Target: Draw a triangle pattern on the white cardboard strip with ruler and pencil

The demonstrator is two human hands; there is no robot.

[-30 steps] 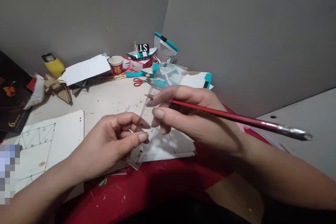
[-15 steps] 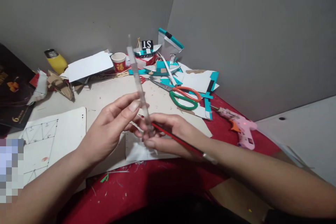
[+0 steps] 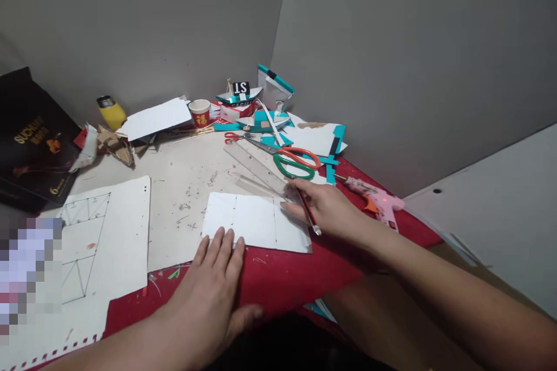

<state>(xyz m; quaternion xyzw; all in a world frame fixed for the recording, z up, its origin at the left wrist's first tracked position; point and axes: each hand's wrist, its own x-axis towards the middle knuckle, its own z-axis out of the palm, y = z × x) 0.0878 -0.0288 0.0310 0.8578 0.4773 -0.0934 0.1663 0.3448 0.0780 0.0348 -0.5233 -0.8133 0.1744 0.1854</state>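
A white card (image 3: 256, 221) with two faint dotted lines lies at the table's front edge. My left hand (image 3: 212, 284) rests flat on its near edge, fingers spread and holding nothing. Over the card's right end, my right hand (image 3: 333, 207) is closed on a red and black pencil (image 3: 310, 210) and on one end of a clear ruler (image 3: 256, 163). The ruler slants away to the upper left, above the bare tabletop. Just beyond that hand lie large scissors (image 3: 300, 163) with orange and green handles.
A notebook sheet (image 3: 126, 232) with a truss drawing lies at left, a dark box (image 3: 35, 145) behind it. Along the back are a yellow bottle (image 3: 112, 114), a red paper cup (image 3: 200, 113) and small boat models (image 3: 239, 94). A pink glue gun (image 3: 378, 197) lies at right.
The ruler, earlier held up between both hands, is now lowered in my right hand, further right. My left hand has let go of it and come down flat onto the card.
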